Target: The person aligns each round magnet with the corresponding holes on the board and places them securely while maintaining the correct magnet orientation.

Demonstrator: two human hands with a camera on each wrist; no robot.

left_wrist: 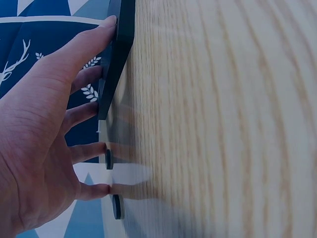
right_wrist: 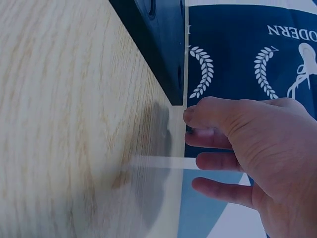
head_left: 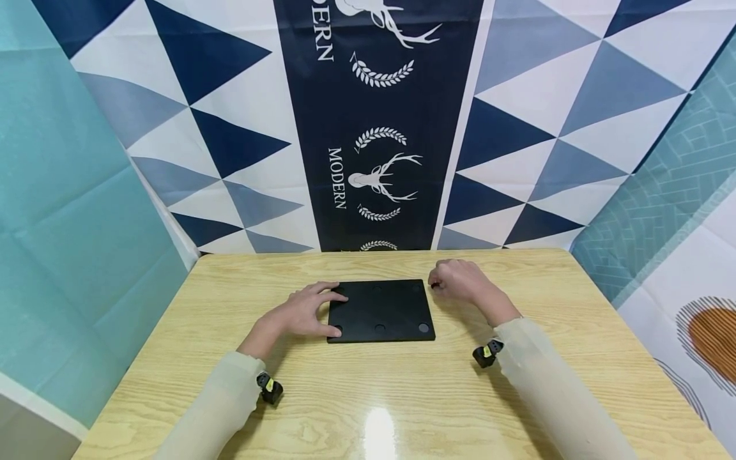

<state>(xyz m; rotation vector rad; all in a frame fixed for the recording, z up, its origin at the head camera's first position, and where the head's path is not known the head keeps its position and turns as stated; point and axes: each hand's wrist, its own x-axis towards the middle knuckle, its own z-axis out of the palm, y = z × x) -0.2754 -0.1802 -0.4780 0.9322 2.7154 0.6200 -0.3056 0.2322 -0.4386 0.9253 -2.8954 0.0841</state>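
Observation:
A flat black board (head_left: 379, 311) with shallow round recesses lies on the table. My left hand (head_left: 310, 311) is spread over its left end. The thumb touches the near corner and fingers rest by the far left part. In the left wrist view, two small black discs (left_wrist: 109, 159) lie on the table under the outer fingers of that hand; the head view hides them. Just beyond the board's right edge, my right hand (head_left: 460, 281) pinches a small black piece (head_left: 435, 285) between thumb and index finger. Most of that piece is covered by the fingers.
The wooden table (head_left: 368, 377) reaches back to a patterned cloth (head_left: 379, 128) hanging behind it. A light grey round spot (head_left: 423, 328) marks the board's near right corner. Each wrist wears a small black camera (head_left: 487, 353).

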